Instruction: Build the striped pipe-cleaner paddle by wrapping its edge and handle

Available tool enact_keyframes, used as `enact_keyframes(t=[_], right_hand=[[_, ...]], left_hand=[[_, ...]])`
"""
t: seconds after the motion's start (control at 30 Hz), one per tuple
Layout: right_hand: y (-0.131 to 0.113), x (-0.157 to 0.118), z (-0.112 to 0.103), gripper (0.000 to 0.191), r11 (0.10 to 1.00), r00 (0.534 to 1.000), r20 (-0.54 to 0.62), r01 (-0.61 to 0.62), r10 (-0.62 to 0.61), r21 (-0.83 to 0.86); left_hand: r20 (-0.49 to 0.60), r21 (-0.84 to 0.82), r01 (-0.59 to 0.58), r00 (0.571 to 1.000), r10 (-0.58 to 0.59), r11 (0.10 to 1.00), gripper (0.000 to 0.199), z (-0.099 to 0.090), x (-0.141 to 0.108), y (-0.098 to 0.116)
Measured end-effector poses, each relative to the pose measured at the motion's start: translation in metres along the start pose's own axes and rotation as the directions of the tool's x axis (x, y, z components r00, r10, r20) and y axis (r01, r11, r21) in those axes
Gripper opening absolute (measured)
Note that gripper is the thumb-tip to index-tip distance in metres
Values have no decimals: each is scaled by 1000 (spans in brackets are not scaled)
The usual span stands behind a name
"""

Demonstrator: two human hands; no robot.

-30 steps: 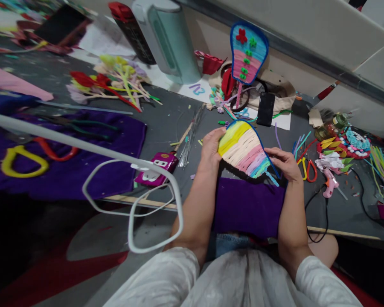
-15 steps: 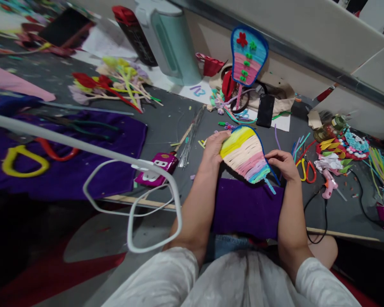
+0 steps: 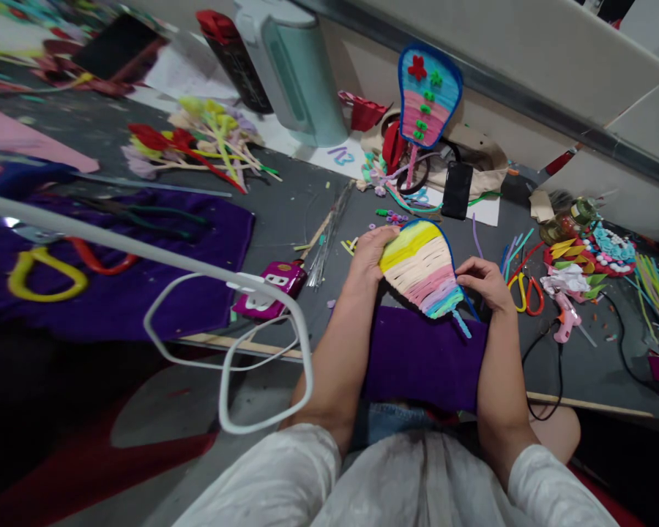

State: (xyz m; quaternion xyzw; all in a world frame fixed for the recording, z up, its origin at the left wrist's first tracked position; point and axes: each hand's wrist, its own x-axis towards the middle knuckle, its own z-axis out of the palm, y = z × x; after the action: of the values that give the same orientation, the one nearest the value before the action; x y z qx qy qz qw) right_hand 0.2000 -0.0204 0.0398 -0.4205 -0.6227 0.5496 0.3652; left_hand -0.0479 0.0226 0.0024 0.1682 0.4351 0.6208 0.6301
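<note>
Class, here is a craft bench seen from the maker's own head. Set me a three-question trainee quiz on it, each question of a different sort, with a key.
1. True or false: both hands hold the striped fan-shaped piece.
2. Which lies just right of the right hand? A. scissors B. a stapler C. a ruler
3. Fill in: under the forearms lies a ______ cloth.

Key
1. True: the left hand grips its yellow end, the right hand its narrow end.
2. A
3. purple
</note>
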Motion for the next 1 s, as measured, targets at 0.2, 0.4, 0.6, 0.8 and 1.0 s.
enact_keyframes(t=[0.2,0.4,0.6,0.8,1.0], right_hand=[[1,0,0,27,999,999,42,-27,26,19],[0,2,0,32,998,996,67,-62,60,31],[-1,2,1,32,998,997,72,-43,40,36],[-4,-3,-1,30,997,984,165,-71,65,29],[-3,-5,-5,34,995,986,142,-93,87,38]], left_hand=[[13,19,12,1000,-12,1000,24,3,-2,2],[8,34,6,1000,-6,999,26,3,-1,1],[23,7,21,1000,-22,1000,26,2,0,-1],[76,84,76,994,-83,994,24,1,3,-5],[136,179,127,979,-153,976,24,10,-6,-11]])
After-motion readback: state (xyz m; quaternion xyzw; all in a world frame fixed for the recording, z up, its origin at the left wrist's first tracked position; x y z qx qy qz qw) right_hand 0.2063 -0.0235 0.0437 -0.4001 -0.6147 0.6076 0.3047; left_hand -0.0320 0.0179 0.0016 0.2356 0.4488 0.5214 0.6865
